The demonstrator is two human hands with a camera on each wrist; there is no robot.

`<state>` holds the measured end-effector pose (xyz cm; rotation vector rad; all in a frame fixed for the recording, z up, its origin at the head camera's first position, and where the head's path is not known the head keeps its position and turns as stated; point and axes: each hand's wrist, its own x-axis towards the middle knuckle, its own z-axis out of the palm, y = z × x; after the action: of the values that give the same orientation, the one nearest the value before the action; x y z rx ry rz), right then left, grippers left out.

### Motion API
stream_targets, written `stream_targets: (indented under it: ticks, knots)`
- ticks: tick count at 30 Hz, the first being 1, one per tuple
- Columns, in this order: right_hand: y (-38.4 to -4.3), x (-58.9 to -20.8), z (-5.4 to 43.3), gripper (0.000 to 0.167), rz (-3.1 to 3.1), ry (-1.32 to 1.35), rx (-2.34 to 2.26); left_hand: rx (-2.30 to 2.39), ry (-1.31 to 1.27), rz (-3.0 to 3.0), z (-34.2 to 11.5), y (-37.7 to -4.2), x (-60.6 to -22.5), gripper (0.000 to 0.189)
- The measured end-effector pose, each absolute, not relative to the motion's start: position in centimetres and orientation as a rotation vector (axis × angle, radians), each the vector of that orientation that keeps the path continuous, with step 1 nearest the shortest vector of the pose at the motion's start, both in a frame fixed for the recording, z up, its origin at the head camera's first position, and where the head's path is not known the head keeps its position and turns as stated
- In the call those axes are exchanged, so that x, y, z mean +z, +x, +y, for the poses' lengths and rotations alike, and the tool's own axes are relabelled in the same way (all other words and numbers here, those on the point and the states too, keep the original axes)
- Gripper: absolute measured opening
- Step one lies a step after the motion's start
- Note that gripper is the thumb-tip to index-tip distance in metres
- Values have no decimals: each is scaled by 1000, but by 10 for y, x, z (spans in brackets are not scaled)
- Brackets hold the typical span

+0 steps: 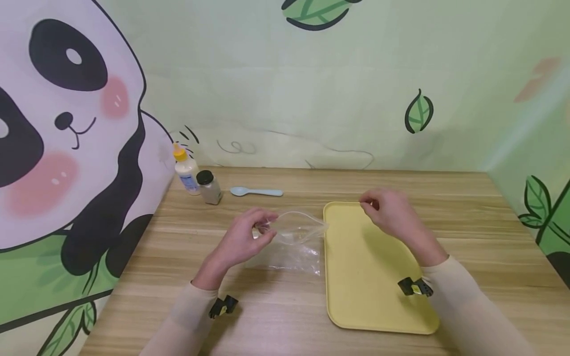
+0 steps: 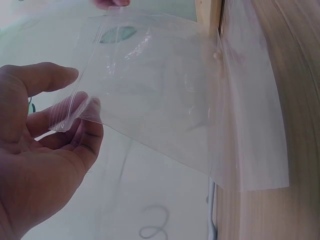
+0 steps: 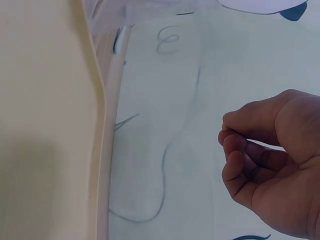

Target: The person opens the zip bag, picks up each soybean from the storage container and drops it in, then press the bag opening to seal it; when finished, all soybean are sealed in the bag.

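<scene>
While the left hand (image 1: 244, 237) props up a clear zip bag (image 1: 296, 254) by its 9 o'clock corner, the bag's mouth gapes in a long oval. That hand is half closed: its fingers curl round the plastic near the zip strip, with the thumb standing apart from them. The bag rises over the wooden table (image 1: 271, 316), between the left hand and a yellow tray (image 1: 356, 282) at 3 o'clock; whether its far corner touches the tray's rim, I cannot tell.

Between 2 and 3 o'clock from the bag, the right hand (image 1: 388, 211) is raised over the tray's far edge. Its fingers are bent inward, thumb tip against the index finger, and I see nothing between them.

At 10 o'clock from the bag stand 2 containers: a white bottle (image 1: 187, 173) with an orange cap and, just beside it, a small jar (image 1: 210, 190) with a black lid. A pale blue spoon (image 1: 256, 192) lies at 11 o'clock.

The step in hand looks like opening the bag; nothing shows inside it yet. The next move probably calls for the left fingers to hold that corner steady, since such thin film could easily fold shut, and for the right hand to loosen its fingers before taking up anything.
</scene>
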<state>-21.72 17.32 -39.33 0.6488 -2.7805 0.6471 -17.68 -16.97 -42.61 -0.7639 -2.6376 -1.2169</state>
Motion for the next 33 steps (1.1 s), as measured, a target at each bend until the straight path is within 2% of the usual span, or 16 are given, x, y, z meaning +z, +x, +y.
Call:
stream_targets:
  ticks: [33]
  knots:
    - [-194,-377,90,5,-2541,999,829,-1235,-760,-2633,-170,-175,-425,32]
